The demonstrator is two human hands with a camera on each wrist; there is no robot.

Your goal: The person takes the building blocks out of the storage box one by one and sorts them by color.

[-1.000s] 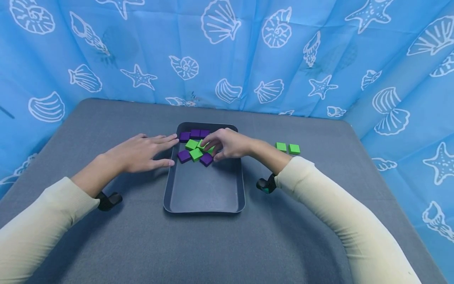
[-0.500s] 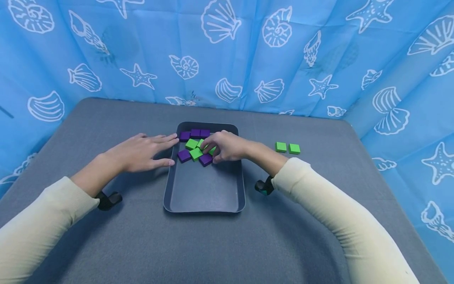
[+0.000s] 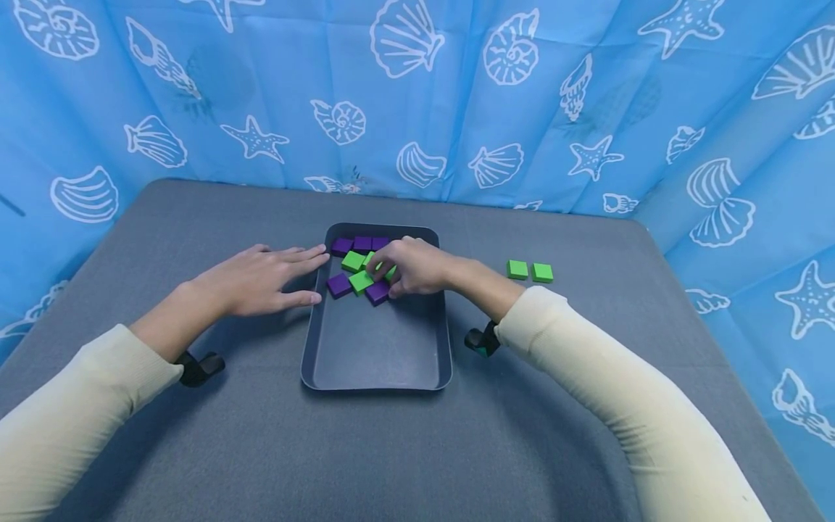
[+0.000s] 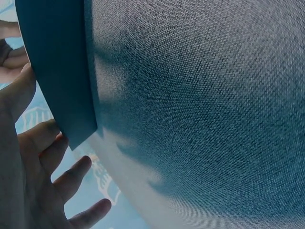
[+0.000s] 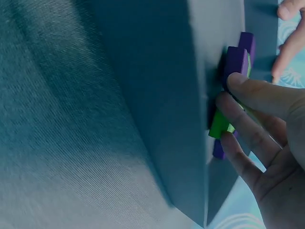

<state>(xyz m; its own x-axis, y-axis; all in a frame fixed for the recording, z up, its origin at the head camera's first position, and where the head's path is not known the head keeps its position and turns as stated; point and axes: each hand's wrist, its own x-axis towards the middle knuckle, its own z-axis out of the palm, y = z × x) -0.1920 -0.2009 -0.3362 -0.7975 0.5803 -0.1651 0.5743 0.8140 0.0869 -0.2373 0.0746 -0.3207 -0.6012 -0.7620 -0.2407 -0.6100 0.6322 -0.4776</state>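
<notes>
A dark grey rectangular tray [image 3: 378, 344] holds several green and purple square blocks at its far end. My left hand [image 3: 261, 283] touches the tray's left rim with extended fingertips and thumb. My right hand [image 3: 420, 267] reaches into the tray from the right, fingers bent down over the blocks. Its thumb touches a purple block [image 5: 235, 64], while other fingers lie against a green block [image 5: 220, 125]. A row of purple blocks [image 3: 362, 244] is along the far wall. Fingers partly cover some of the green blocks, and the index fingertip's exact contact is unclear.
Two green blocks [image 3: 517, 270] lie on the grey cloth-covered table [image 3: 365, 457], right of the tray. A blue curtain [image 3: 293, 65] with white shell prints hangs behind the table. Each wrist wears a black strap.
The back row of purple blocks has shifted slightly right and away. My right hand has moved a little left over the blocks. The left hand stays in place.
</notes>
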